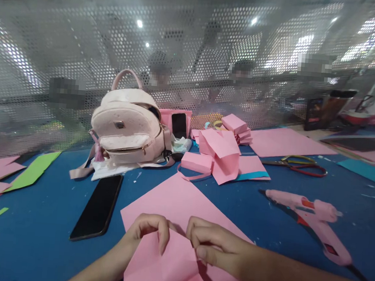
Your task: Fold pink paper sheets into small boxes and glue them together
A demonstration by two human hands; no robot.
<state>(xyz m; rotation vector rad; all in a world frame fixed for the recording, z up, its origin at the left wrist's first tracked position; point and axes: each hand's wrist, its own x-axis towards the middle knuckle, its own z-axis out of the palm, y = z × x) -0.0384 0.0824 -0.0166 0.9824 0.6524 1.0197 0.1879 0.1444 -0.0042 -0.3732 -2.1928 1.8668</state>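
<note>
A creased sheet of pink paper [167, 266] lies at the bottom centre, over a larger pink sheet [173, 200] on the blue table [38, 224]. My left hand [146, 232] pinches the upper left edge of the folded sheet, fingers curled over it. My right hand [218, 249] grips the upper right edge of the same sheet, fingers closed. The two hands nearly touch at the fold.
A black phone [98, 207] lies left of the paper. Behind it stand a pink backpack [126, 129] and a second phone [178, 124]. Folded pink paper boxes [220, 154], scissors [297, 165] and a pink glue gun [314, 219] lie to the right. Green strips [32, 171] lie left. A perforated screen [85, 41] closes the back.
</note>
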